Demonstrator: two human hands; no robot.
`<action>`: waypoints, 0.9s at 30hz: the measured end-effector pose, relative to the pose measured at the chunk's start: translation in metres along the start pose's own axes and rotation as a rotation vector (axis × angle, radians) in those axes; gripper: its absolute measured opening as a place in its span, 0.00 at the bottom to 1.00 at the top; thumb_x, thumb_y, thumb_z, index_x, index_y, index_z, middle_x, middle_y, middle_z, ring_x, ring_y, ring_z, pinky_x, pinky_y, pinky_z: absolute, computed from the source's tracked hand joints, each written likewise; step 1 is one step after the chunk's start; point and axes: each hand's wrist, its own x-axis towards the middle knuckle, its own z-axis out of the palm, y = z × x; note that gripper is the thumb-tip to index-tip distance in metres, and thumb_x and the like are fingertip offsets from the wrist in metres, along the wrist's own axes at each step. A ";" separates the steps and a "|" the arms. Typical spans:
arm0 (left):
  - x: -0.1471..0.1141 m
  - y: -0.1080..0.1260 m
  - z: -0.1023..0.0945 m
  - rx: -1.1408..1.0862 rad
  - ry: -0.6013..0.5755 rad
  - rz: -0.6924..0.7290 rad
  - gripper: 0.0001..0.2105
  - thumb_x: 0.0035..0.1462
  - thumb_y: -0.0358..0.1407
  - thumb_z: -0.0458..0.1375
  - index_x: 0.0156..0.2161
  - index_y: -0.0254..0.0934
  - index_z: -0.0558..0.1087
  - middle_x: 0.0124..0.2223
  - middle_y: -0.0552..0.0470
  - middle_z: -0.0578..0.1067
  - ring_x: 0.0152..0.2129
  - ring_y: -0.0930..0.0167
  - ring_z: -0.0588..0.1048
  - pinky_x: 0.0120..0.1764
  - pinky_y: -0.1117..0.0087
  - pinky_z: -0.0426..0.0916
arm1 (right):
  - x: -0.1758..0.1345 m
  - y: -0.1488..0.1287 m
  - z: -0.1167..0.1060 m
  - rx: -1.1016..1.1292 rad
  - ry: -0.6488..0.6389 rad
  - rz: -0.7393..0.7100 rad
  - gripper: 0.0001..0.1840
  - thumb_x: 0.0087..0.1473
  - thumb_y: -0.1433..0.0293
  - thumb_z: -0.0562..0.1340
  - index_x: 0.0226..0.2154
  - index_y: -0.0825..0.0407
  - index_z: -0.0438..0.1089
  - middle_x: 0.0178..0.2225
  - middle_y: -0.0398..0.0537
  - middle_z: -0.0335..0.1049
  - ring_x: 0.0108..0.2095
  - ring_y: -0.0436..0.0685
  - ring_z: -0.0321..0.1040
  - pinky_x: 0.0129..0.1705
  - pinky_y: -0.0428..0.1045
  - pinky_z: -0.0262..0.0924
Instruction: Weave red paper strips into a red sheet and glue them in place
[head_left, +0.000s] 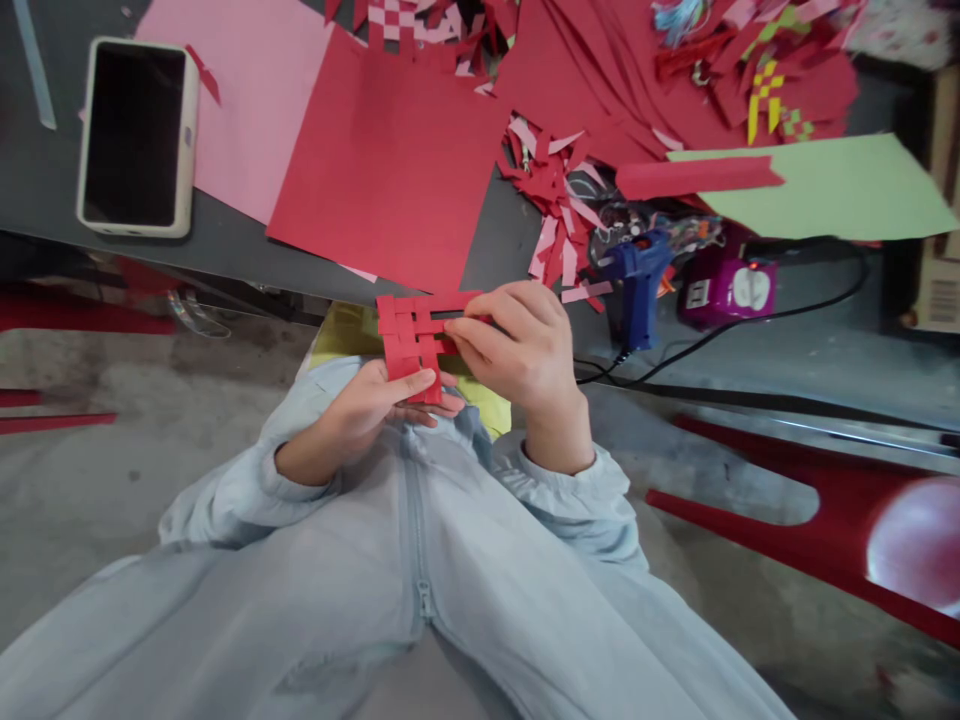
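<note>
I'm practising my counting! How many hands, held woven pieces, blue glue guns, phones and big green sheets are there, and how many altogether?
Hands: 2 (left hand, right hand)
Held woven piece: 1
Blue glue gun: 1
Phone: 1
Big green sheet: 1
Total: 6

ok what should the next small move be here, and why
Perhaps nudge the loose red strips closer together: a dark gap shows between them, the right hand has its fingers there, and the left hand holds the woven red piece.
</note>
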 end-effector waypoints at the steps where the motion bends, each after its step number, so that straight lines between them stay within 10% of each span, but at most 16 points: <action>1: 0.000 0.000 0.000 0.005 -0.011 0.000 0.17 0.55 0.47 0.67 0.42 0.35 0.79 0.35 0.47 0.84 0.31 0.69 0.82 0.33 0.73 0.74 | -0.001 0.001 0.001 -0.004 0.010 0.011 0.09 0.59 0.77 0.62 0.30 0.48 0.72 0.31 0.43 0.74 0.36 0.54 0.63 0.37 0.51 0.58; 16: 0.004 -0.004 -0.005 0.079 0.028 0.008 0.20 0.57 0.50 0.65 0.43 0.34 0.80 0.37 0.44 0.84 0.32 0.68 0.82 0.35 0.70 0.76 | -0.030 -0.029 -0.026 0.367 0.033 0.360 0.04 0.58 0.75 0.64 0.33 0.51 0.74 0.27 0.45 0.75 0.29 0.52 0.70 0.33 0.49 0.63; 27: 0.006 -0.007 -0.006 0.161 -0.007 0.017 0.19 0.55 0.49 0.65 0.42 0.33 0.80 0.29 0.48 0.82 0.24 0.72 0.79 0.31 0.73 0.75 | -0.053 -0.077 0.026 1.175 0.073 1.388 0.21 0.49 0.48 0.68 0.27 0.50 0.79 0.24 0.44 0.74 0.22 0.49 0.64 0.26 0.46 0.60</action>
